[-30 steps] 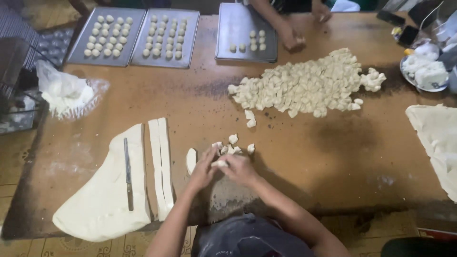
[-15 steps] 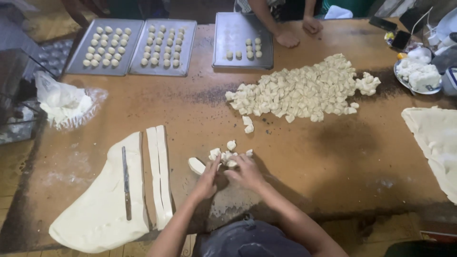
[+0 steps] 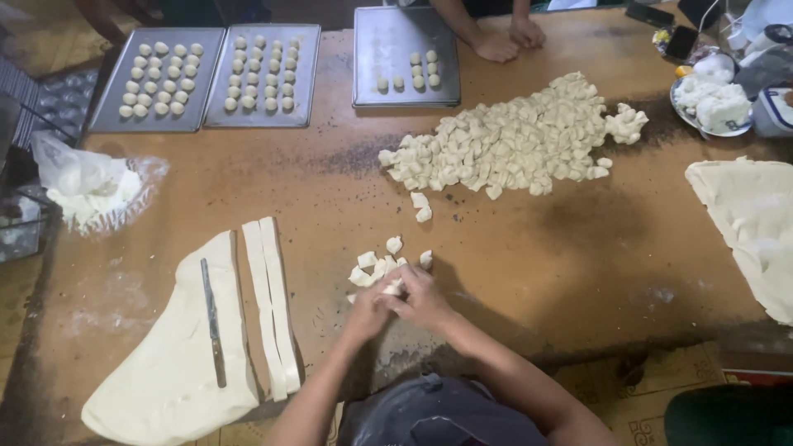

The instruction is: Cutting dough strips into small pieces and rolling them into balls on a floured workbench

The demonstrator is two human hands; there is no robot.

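Right of the clear flour bag (image 3: 87, 192), both hands (image 3: 396, 301) grip a dough piece (image 3: 391, 288).

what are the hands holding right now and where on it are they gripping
Both the left hand and right hand pinch one small piece of dough between their fingertips, beside the little cluster of cut pieces. Fingers hide which part of it they grip.

— Where does the view sit?
— On the person's head, looking steeply down over the table (image 3: 248, 190), facing its far edge.
— How near?
— The hands (image 3: 396, 301) lie close below, at the lower middle; the trays (image 3: 264, 74) and another person's hands (image 3: 508, 40) sit far off along the top.
— Any second view?
— No, only this one, so nothing is shared.
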